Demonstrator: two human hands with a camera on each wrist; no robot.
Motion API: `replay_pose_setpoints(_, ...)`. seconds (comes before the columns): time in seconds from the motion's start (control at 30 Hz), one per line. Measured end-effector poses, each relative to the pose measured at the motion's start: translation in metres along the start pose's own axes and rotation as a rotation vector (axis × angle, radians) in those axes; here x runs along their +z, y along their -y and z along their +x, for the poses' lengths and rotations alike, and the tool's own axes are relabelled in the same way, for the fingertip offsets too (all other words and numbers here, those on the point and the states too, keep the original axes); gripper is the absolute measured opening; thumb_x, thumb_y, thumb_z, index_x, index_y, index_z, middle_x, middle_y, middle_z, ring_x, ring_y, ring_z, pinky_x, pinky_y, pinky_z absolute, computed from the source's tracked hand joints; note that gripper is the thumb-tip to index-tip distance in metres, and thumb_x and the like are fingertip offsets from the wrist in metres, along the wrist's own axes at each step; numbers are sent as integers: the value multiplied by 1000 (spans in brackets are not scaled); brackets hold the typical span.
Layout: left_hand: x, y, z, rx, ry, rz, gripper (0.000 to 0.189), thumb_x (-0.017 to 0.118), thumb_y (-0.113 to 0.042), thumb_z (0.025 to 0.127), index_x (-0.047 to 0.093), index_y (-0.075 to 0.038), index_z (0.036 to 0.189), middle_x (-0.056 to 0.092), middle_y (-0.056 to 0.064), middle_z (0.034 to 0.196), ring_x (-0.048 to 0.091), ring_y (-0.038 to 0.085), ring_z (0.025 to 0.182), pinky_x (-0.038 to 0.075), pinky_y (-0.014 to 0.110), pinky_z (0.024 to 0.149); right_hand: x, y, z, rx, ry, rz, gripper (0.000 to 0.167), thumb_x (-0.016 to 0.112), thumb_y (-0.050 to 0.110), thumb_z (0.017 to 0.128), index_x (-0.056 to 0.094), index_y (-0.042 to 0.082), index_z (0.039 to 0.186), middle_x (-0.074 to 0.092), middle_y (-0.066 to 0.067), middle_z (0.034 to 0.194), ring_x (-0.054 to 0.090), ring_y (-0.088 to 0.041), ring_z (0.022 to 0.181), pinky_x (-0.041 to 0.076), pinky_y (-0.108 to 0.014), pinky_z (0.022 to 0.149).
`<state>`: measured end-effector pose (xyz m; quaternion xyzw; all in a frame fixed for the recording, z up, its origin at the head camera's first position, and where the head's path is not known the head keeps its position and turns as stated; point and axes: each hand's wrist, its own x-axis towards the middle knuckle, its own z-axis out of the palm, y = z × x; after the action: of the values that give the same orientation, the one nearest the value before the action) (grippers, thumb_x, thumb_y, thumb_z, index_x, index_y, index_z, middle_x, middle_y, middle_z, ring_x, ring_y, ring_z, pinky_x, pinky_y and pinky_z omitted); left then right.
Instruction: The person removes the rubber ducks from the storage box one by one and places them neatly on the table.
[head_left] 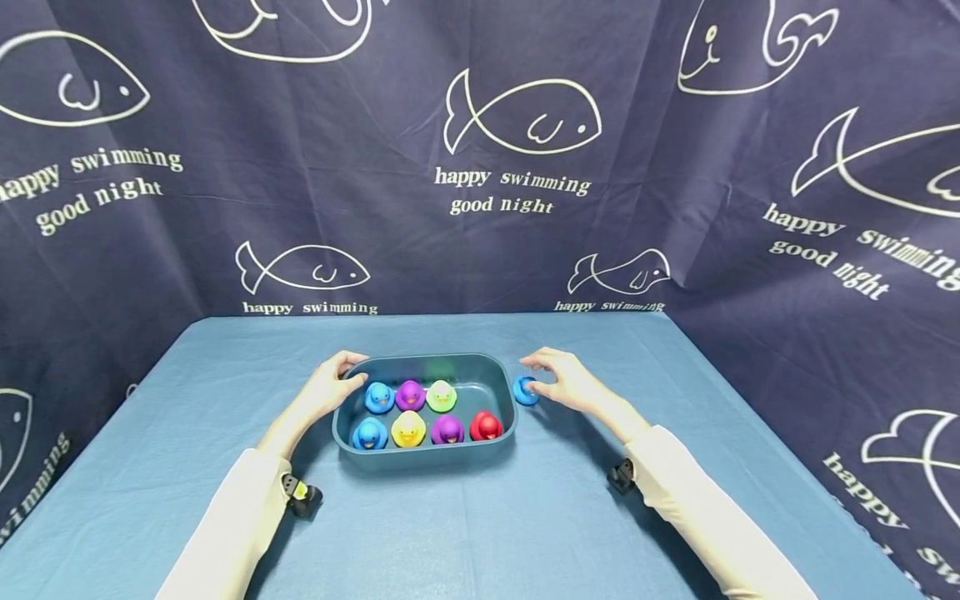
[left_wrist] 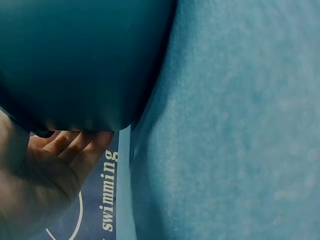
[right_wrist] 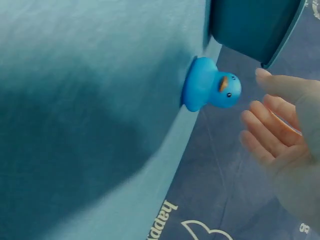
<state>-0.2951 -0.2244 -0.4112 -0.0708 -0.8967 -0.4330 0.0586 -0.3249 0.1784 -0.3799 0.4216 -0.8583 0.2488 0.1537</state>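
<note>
A dark teal bin (head_left: 427,458) stands on the table with several rubber ducks inside. Along its back row are a blue duck (head_left: 379,398), a purple duck (head_left: 410,395) and a pale green duck (head_left: 442,396); in front are blue, yellow (head_left: 408,429), purple and red (head_left: 486,426) ones. My left hand (head_left: 330,386) grips the bin's left end, thumb at the rim and fingers against the outer wall (left_wrist: 85,75). Just right of the bin, another blue duck (right_wrist: 202,85) sits upright on the cloth. My right hand (right_wrist: 285,130) hovers by it, fingers loosely bent, apart from the duck.
A blue cloth (head_left: 465,533) covers the table. Dark curtains (head_left: 517,250) with white fish prints hang behind and at both sides. Each wrist wears a small black camera, one on the left (head_left: 302,497) and one on the right (head_left: 622,476).
</note>
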Motion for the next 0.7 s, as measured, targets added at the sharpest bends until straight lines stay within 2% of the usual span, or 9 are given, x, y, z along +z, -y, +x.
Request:
replay_pose_setpoints(0.23,0,-1,1,-3,3,9,35,58,-14,91,54,-2,123,63,20,118,56,33,112,38,45,95,-3,10,11,18,-53,-14,34,74,7,77,66,-1,110,65,-14,107,62,-27,99,47,-40,89)
replay_pose_setpoints(0.37,-1,-1,1,-7,8,9,35,58,-15,91,54,-3,123,63,20,118,56,33,112,38,45,95,-3,18,18,-10,-74,4,33,73,7,78,66,-1,110,65,-14,108,61,-28,103,45,-41,92)
replay_pose_setpoints(0.7,0,0,1,-3,7,0,35,58,-14,91,54,-2,123,63,20,118,55,33,112,38,46,96,5,35,32,-67,-62,64,31,70,11,82,66,1,111,66,-12,107,61,-24,104,46,-38,93)
